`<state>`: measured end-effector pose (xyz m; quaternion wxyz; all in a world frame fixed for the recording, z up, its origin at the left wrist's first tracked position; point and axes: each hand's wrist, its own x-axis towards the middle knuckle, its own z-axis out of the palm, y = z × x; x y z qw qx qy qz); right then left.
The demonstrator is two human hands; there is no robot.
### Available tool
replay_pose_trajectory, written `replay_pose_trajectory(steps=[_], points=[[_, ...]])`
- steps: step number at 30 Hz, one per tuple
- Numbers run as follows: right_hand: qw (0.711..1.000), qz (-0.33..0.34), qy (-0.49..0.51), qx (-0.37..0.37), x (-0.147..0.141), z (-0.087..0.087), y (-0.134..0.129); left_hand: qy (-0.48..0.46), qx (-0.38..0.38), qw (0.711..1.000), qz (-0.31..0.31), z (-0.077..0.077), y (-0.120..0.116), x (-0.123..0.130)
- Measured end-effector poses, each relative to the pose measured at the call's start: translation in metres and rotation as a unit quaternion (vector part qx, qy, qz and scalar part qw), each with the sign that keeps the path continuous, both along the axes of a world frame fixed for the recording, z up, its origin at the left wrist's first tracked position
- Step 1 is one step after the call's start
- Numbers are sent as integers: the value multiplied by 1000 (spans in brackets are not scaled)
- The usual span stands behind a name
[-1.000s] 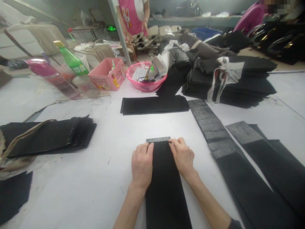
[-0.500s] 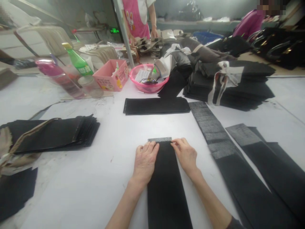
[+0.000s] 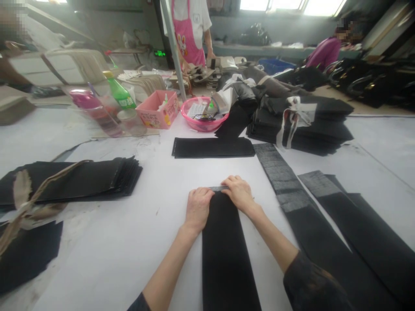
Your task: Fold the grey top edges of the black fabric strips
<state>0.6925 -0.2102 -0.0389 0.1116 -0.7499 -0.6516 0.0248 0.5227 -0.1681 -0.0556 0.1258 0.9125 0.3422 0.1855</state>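
A long black strip of material lies lengthwise on the white table in front of me. A narrow grey band shows at its far end. My left hand is at the far left corner, fingers curled over the strip's edge. At the far right corner, my right hand pinches the end, its fingers over the grey band. To the right lie overlapping black strips with grey, rough-looking ends. Another pile of black pieces lies crosswise beyond my hands.
Tied black stacks sit at left and back right. A pink basin, a pink box, a green bottle and a jar stand at the back. A person in a pink apron stands beyond.
My right hand has moved left and over the strip's far end, covering part of the grey band. My left hand stays at the left corner. The camera view has tilted up slightly.
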Motion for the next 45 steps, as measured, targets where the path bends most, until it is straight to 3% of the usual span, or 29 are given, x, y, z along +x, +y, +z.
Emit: replay_pose_trajectory(steps=[8,16,29,34,45], points=[[999,34,4,-16,11,-3,11,48,5,999,17,6,16,-1],[998,57,38,7,18,-8,8,91,-10,994,-65,5,36,1],[991,112,53,50,20,-16,1,42,-11,995,-85,2,31,-1],[988,128,36,74,20,-21,-2,52,14,996,-76,3,29,-1],[985,151,10,81,20,-29,-9,89,99,984,-120,2,27,-1]])
